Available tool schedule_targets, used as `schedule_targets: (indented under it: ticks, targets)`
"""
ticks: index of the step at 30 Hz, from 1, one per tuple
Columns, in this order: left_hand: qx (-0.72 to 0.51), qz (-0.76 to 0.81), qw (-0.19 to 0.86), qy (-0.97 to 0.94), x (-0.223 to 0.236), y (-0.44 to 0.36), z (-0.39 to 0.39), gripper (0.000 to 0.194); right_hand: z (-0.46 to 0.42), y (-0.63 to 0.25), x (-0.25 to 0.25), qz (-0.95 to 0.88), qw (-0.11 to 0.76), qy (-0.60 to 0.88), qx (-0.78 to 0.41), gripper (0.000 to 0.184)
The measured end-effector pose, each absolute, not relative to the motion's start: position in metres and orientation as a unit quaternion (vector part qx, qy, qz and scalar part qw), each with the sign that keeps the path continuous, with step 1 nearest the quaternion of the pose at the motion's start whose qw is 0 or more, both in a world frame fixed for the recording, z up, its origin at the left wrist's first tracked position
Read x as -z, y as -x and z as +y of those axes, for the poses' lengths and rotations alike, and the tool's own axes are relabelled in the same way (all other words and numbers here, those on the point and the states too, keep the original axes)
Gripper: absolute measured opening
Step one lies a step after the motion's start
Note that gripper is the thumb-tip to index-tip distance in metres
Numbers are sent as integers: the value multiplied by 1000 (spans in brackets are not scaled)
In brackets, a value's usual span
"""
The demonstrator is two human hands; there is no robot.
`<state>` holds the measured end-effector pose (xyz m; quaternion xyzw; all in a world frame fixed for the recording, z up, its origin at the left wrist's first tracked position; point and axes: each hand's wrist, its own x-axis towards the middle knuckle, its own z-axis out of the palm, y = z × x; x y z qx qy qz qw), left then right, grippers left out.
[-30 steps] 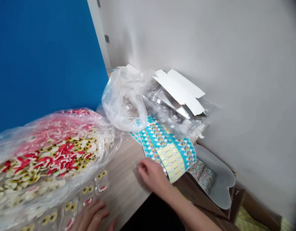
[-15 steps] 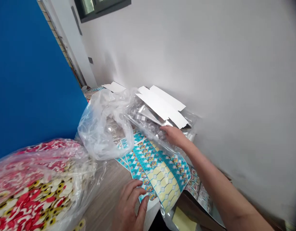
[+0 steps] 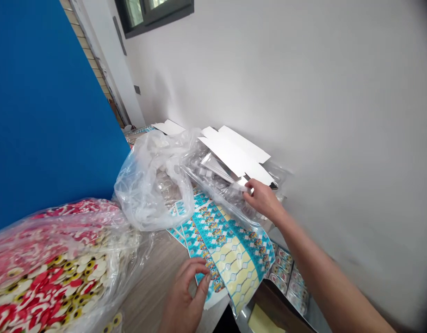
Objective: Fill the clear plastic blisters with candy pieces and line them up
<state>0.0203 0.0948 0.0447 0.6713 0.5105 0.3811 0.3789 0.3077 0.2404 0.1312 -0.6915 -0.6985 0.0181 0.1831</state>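
My right hand [image 3: 263, 198] reaches over a clear plastic bag [image 3: 218, 196] holding clear and whitish pieces. Its thumb and fingers pinch a whitish clear plastic piece [image 3: 238, 187] at the bag's top, just below white card pieces [image 3: 234, 150]. My left hand [image 3: 185, 296] hovers by the lower edge of some printed sheets [image 3: 234, 259], blue with cartoon figures and pale yellow shapes. Its fingers curve loosely, the thumb tip close to the fingertips, and I see no object between them. The lower fingers of both hands are partly hidden.
A large bag of red, white and yellow eye-like pieces [image 3: 50, 277] lies at the left, against a blue panel [image 3: 53, 106]. An open crumpled plastic bag [image 3: 137, 185] stands mid-table. An open box [image 3: 279, 300] and packed round-patterned items [image 3: 289, 277] sit low right, along the wall [image 3: 303, 92].
My right hand has shifted slightly right, its fingers now raised with a whitish clear piece between them. My left fingertips and thumb have drawn closer together. The view has moved slightly.
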Motion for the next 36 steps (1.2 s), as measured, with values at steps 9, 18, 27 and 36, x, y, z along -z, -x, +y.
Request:
schedule_targets:
  ticks: [9,18,27,36]
  targets:
    - [-550,320,703,-319,-72,-25,99,77,133,-190,-110,-415,437,460,-652,39]
    - [-556,426,665,-260,-48,39,59,40,85,-120,-50,-548,384,494,-555,33]
    - [-551,456,648,-264,-36,64,33,47,82,-89,-50,-617,330,422,-577,25]
    - [-552,486,623,-265,-41,71,26,47,77,-80,-49,-592,314,437,-600,25]
